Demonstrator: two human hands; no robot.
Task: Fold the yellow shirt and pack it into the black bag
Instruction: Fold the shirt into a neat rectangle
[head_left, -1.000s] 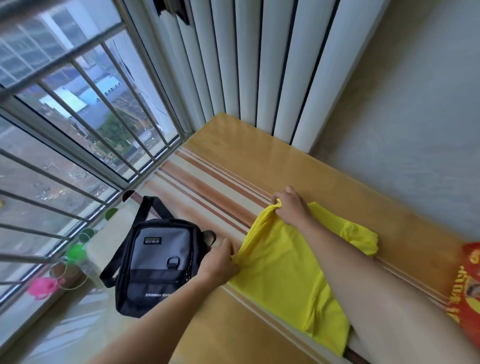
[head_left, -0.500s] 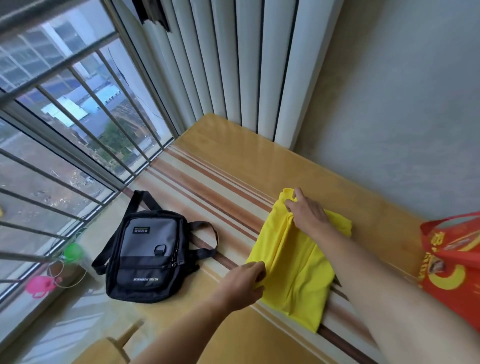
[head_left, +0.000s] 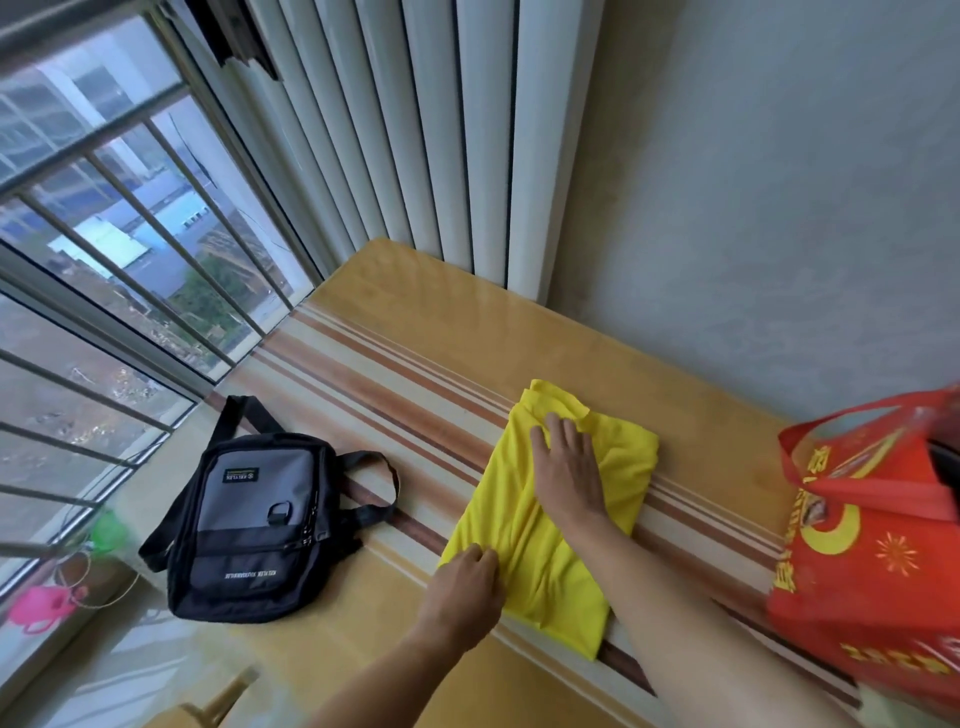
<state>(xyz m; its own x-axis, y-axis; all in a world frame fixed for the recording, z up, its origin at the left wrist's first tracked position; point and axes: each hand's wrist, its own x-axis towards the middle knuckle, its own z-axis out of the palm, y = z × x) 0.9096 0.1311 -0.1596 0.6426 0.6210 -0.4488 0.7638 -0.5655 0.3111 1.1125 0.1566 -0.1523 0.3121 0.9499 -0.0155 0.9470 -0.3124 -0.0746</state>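
Shirt (head_left: 545, 525) lies under right hand (head_left: 569, 467), fingers flat; left hand (head_left: 462, 587) fingers pinch its near edge.

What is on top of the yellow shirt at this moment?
Both hands. The right hand lies flat on the shirt, fingers straight; the left hand rests on its near-left corner, fingers bent. The cloth beneath both is covered, so whether the left pinches it cannot be seen.

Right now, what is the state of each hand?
Left hand: fingers curled, holding the yellow shirt edge.
Right hand: open, pressing flat on the shirt.
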